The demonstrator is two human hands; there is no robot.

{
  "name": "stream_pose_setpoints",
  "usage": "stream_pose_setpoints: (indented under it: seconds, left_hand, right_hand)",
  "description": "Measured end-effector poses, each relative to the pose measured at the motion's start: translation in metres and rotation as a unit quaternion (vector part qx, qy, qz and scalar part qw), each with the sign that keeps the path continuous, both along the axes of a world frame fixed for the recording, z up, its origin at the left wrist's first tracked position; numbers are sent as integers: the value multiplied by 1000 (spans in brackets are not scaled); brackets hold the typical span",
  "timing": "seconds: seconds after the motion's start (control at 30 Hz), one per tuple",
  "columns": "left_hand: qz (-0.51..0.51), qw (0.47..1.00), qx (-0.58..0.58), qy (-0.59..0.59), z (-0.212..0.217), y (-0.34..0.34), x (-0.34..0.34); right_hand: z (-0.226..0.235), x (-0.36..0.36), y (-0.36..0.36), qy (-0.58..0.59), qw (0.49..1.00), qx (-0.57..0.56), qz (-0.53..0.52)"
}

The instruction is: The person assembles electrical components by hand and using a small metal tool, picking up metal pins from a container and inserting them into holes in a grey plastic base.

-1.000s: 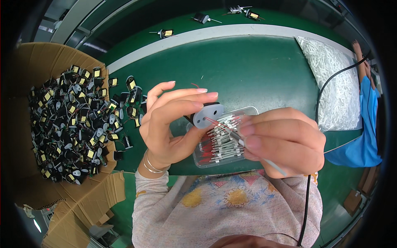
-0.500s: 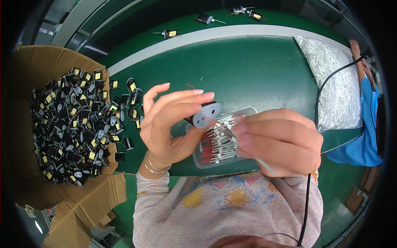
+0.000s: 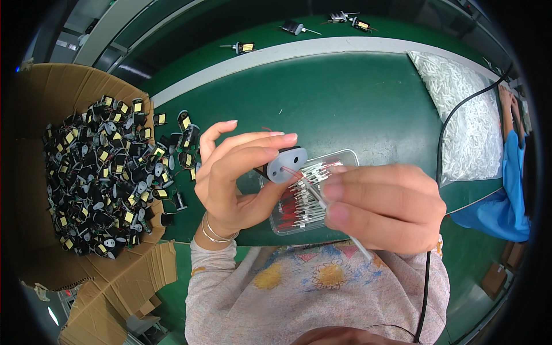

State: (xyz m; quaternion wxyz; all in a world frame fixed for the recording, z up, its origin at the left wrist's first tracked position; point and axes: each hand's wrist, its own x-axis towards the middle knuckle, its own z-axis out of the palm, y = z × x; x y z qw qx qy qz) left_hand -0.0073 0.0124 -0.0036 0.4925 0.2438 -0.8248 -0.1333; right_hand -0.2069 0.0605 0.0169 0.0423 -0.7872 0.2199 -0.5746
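Observation:
My left hand [image 3: 233, 178] is closed on a small black component with a grey oval end cap [image 3: 287, 165], which has round holes in it. The cap faces right, and thin red wires [image 3: 292, 172] come out of one hole. Between its thumb and fingertips my right hand [image 3: 394, 207] pinches a thin translucent tube [image 3: 360, 248]. The wires run toward the tube's upper end; whether they are inside it I cannot tell. Below both hands lies a clear plastic tray [image 3: 279, 232] of slim white pieces with red ends, partly covered by my right hand.
At left stands a cardboard box [image 3: 29, 172] heaped with similar black components, several spilling onto the green table [image 3: 356, 86]. A bag of white tubes [image 3: 460, 121] lies at right beside a black cable [image 3: 441, 149]. Past the rail [image 3: 322, 45] sit several components. A blue-sleeved person [image 3: 512, 178] is at far right.
My right hand has dropped slightly, and the tube has tilted more steeply, showing more of its length. Components past the rail have shifted a little right. The other person's hands have moved down.

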Motion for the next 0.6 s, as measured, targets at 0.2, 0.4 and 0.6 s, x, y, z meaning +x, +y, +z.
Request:
stream_pose_setpoints:
  seconds: [0.2,0.4,0.6]
  left_hand:
    - [10,1000,-4,0,-2,2,3]
    - [-15,995,-4,-102,10,1,1]
    - [-29,998,42,-30,-2,-2,-2]
  right_hand:
    - [1,2,1,27,999,14,10]
    - [-11,8,-9,25,997,-13,-72]
    - [-3,10,-11,7,988,132,-74]
